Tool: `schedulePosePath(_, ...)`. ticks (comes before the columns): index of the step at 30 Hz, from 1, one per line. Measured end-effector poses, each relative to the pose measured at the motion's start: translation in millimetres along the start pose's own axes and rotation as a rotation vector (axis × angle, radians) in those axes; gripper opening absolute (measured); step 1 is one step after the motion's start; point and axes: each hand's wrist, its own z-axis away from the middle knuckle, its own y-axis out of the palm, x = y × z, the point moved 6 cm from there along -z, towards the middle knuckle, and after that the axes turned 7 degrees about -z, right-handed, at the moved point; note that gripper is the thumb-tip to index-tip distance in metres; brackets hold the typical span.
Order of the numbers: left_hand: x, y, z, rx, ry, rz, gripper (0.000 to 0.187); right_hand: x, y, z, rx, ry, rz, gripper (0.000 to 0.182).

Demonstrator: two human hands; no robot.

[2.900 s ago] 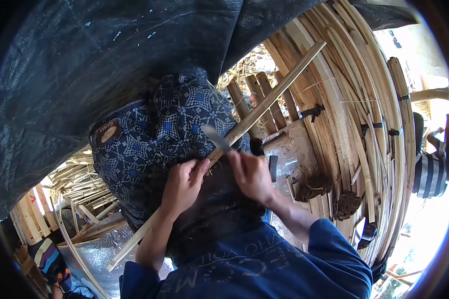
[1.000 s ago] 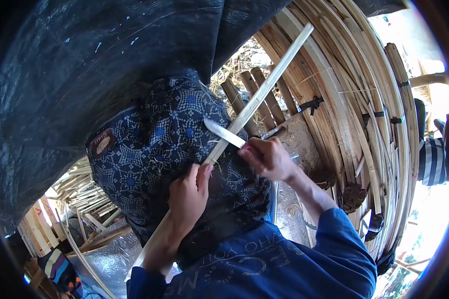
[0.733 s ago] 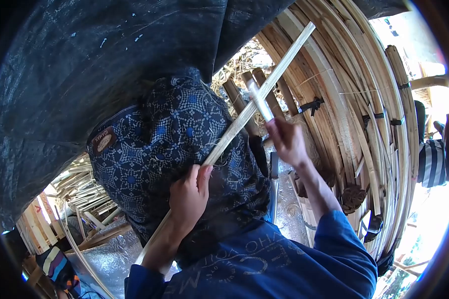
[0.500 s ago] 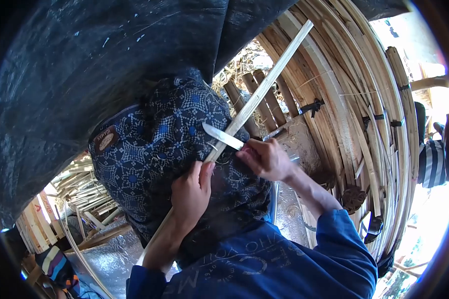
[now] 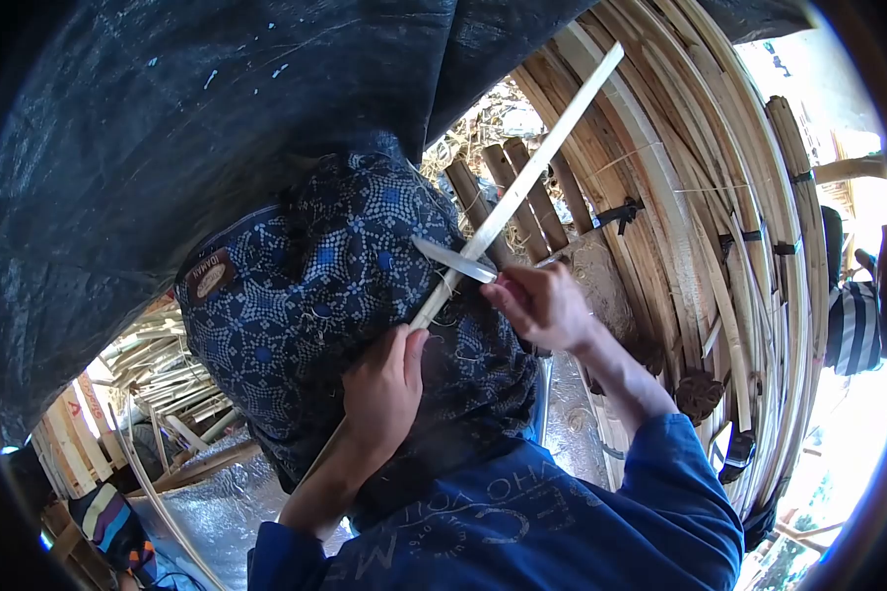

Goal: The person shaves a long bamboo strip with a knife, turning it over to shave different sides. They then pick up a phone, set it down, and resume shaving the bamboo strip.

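Note:
A long pale wooden strip (image 5: 528,178) runs diagonally across the patterned dark blue cloth (image 5: 296,325) over the lap. My left hand (image 5: 384,384) grips the strip low down, with thumb and fingers pressed round it; its lower end passes under the forearm. In my right hand (image 5: 545,307) is a knife, closed in the fist. The knife blade (image 5: 451,260) lies across the strip, tip to the left, a little above my left hand. The fingers hide the knife's handle.
Long bent wooden strips (image 5: 700,197) stand bundled on the right, tied with black bands. A black plastic sheet (image 5: 187,118) hangs at upper left. Cut sticks (image 5: 192,369) lie at lower left. Striped cloth (image 5: 854,327) shows at the far right.
My right hand has shifted slightly right and up, and the blade has tilted. My left hand and the strip have moved a little to the right.

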Motion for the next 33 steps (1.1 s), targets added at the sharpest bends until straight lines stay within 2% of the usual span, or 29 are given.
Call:
schedulePosePath(3, 4, 1, -1, 0.046, -0.009, 0.004, 0.017, 14, 25, 10, 0.053, -0.051, -0.106, 0.037)
schedulePosePath(4, 2, -1, 1, 0.026, 0.029, -0.006, 0.016, 22, 30, 14, -0.014, -0.137, -0.032, 0.038)
schedulePosePath(5, 1, -3, 4, 0.008, 0.064, -0.017, 0.017, 21, 28, 13, -0.009, -0.137, -0.036, 0.038)
schedulePosePath(9, 3, -10, 10, 0.063, 0.050, 0.055, 0.017, -16, -24, 5, -0.369, 0.160, -0.006, 0.030)
schedulePosePath(11, 5, -13, 10, 0.179, -0.022, 0.048, 0.018, -16, -39, 6, -0.437, 0.237, -0.063, 0.031)
schedulePosePath(12, 4, -12, 7, 0.177, -0.024, 0.047, 0.018, -17, -36, 6, -0.436, 0.235, -0.064, 0.031)
schedulePosePath(14, 2, -9, -4, 0.180, -0.023, 0.001, 0.017, -27, -21, 9, -0.450, 0.267, -0.458, 0.032)
schedulePosePath(15, 1, -8, -10, 0.176, -0.029, 0.000, 0.017, -26, -15, 11, -0.384, 0.339, -0.557, 0.032)
schedulePosePath(18, -4, -11, -28, 0.161, -0.020, 0.042, 0.020, -21, 0, 10, -0.340, 0.321, -0.532, 0.032)
schedulePosePath(20, -3, -14, -32, 0.181, -0.053, 0.188, 0.023, -20, 5, 7, -0.298, 0.325, -0.396, 0.036)
schedulePosePath(23, 4, -37, -18, 0.185, 0.006, 0.100, 0.028, -27, 6, 5, -0.287, 0.349, -0.353, 0.042)
schedulePosePath(24, 14, -41, -8, 0.264, -0.116, 0.064, 0.029, -30, 6, 4, -0.292, 0.349, -0.351, 0.045)
schedulePosePath(27, 27, -46, 14, 0.401, -0.231, -0.017, 0.024, -26, 0, -1, -0.293, 0.334, -0.279, 0.049)
schedulePosePath(28, 31, -40, 21, 0.412, -0.169, 0.053, 0.023, -22, -2, -5, -0.300, 0.319, -0.226, 0.050)
schedulePosePath(31, 36, -24, 25, 0.374, -0.303, 0.159, 0.022, -10, 0, -11, -0.274, 0.339, -0.241, 0.050)
schedulePosePath(32, 29, -24, 17, 0.316, -0.234, 0.049, 0.019, -2, 6, -12, -0.234, 0.338, -0.268, 0.050)
schedulePosePath(33, 28, -16, 12, 0.312, -0.235, 0.051, 0.019, 8, 14, -11, -0.175, 0.196, -0.177, 0.050)
